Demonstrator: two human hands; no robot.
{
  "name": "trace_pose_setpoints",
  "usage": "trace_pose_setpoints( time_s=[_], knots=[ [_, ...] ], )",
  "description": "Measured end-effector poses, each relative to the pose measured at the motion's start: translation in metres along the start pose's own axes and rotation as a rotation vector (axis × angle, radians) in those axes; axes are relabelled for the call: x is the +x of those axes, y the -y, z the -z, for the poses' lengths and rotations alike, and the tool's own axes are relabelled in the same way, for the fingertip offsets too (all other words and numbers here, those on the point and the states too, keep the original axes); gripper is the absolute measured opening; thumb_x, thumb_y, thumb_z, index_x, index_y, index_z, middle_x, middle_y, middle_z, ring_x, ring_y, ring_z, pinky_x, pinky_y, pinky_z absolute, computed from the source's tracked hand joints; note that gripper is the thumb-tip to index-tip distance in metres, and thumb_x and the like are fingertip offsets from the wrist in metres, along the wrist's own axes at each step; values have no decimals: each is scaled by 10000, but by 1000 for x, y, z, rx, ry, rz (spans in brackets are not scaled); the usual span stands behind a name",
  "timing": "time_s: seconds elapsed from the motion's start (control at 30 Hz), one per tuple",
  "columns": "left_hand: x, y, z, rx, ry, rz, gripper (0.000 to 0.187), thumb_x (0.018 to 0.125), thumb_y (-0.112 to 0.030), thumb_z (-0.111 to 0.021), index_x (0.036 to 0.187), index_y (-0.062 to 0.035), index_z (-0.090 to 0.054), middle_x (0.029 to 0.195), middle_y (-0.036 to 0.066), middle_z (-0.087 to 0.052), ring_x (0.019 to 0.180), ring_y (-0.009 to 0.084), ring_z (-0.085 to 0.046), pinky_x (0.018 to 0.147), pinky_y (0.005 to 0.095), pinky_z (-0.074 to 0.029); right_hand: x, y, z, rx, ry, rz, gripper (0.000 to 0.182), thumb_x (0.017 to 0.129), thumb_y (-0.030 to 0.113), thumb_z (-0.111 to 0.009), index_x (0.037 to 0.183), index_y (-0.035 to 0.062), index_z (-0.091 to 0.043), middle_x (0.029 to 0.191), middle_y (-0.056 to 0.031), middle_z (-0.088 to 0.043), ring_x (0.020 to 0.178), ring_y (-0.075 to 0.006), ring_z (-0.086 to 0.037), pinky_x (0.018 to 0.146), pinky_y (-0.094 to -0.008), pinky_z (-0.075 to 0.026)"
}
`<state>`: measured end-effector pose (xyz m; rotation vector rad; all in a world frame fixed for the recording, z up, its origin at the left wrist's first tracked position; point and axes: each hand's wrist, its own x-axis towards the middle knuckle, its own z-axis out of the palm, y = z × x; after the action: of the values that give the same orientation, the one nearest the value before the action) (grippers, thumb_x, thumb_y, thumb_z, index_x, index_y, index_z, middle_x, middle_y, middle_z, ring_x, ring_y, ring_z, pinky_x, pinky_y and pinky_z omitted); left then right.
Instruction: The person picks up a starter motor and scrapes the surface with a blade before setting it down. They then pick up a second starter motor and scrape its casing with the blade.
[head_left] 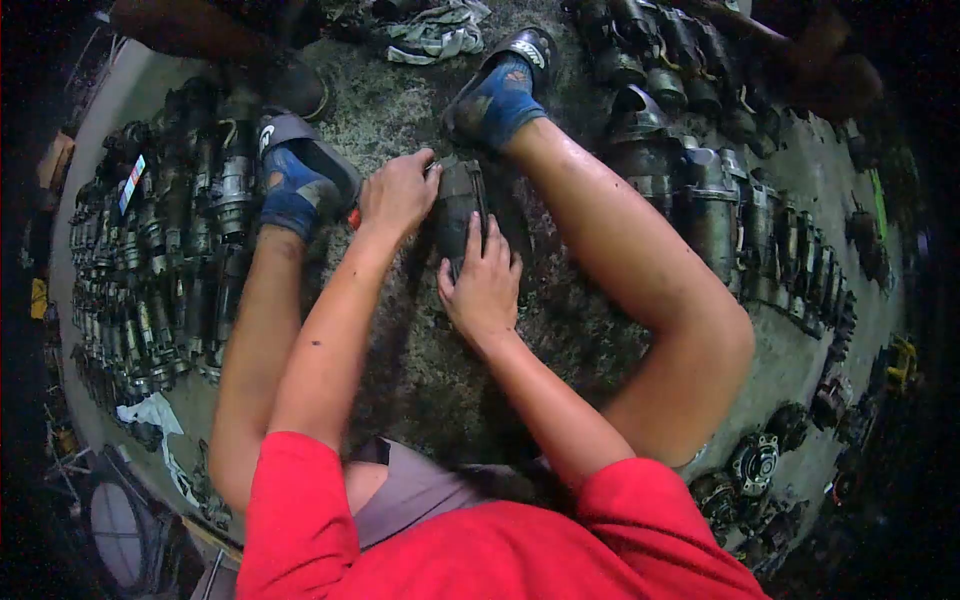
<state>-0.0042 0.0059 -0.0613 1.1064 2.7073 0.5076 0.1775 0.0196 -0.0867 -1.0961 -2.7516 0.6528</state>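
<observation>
A dark, greasy cylindrical motor part (pixel 455 212), much like a starter motor, lies on the stained floor between my feet. My left hand (pixel 398 195) is closed at its upper left side, fingertips right at its far end. A small red end (pixel 354 218) pokes out beside that hand; what the curled fingers hold is hidden. My right hand (pixel 486 285) rests on the near part of the body, its fingers stretched out and spread, the thumb on the left side.
Rows of similar motors (pixel 230 190) stand on the left, with more (pixel 712 205) on the right. A cloth (pixel 440 32) lies at the top and a white rag (pixel 155 415) at lower left. Round flanged parts (pixel 755 462) sit at lower right. Other people's limbs show along the top edge.
</observation>
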Motion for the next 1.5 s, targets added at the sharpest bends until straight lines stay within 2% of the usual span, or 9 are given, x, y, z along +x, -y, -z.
trace_pose_setpoints(
  time_s=[0.43,0.5,0.7,0.8,1.0,1.1,1.33,1.4,1.5],
  knots=[
    [5,-15,6,188,140,-30,327,958,-392,-610,1179,-174,-714,1043,166,-737,967,388,-710,838,509,-568,-1,-1,3,49,-51,17,770,886,297,-652,1521,-22,-356,1519,-263,-416,1377,-377,-437,1145,-530,-329],
    [8,-16,3,198,35,-41,328,957,-392,-611,1184,-180,-717,1021,157,-741,942,391,-713,819,511,-570,-1,0,4,43,-47,17,768,886,292,-653,1520,-26,-356,1517,-265,-418,1375,-378,-441,1145,-527,-330],
    [2,-13,10,219,102,-96,323,955,-408,-609,1151,-175,-718,998,161,-741,914,392,-715,794,514,-573,0,-1,5,39,-43,26,774,880,293,-656,1516,-32,-360,1518,-269,-417,1372,-377,-445,1146,-516,-333],
    [4,-10,2,181,11,-78,326,955,-412,-610,1159,-184,-722,990,161,-743,915,389,-716,801,512,-574,1,-1,4,41,-53,30,776,877,293,-659,1516,-31,-360,1519,-268,-414,1369,-375,-448,1146,-512,-335],
    [-3,-15,10,182,167,-72,313,950,-391,-620,1162,-187,-727,1003,165,-744,939,384,-716,813,508,-575,1,-1,3,42,-39,20,775,874,295,-662,1513,-28,-366,1514,-267,-420,1363,-373,-453,1144,-508,-338],
    [9,-14,6,188,69,-85,304,945,-386,-624,1161,-198,-728,1008,165,-745,937,384,-717,816,504,-577,0,-2,2,33,-46,28,774,872,291,-663,1512,-28,-367,1510,-266,-423,1362,-374,-454,1144,-503,-340],
    [0,-16,15,222,177,-115,316,941,-384,-630,1171,-191,-727,1000,168,-744,931,392,-716,813,503,-576,0,0,5,47,-46,17,766,873,287,-660,1508,-27,-370,1509,-268,-425,1364,-380,-451,1150,-492,-339],
    [7,-18,15,207,169,-37,327,943,-390,-630,1194,-204,-726,1005,171,-744,935,393,-716,821,503,-575,-1,0,5,48,-38,21,764,873,287,-660,1508,-27,-372,1509,-269,-424,1367,-382,-448,1151,-493,-338],
    [8,-9,7,187,95,-76,332,948,-404,-624,1213,-230,-722,1009,178,-742,935,396,-715,825,507,-573,1,-2,2,62,-61,18,768,873,287,-659,1510,-27,-368,1512,-271,-420,1373,-384,-444,1150,-494,-339]
  ],
)
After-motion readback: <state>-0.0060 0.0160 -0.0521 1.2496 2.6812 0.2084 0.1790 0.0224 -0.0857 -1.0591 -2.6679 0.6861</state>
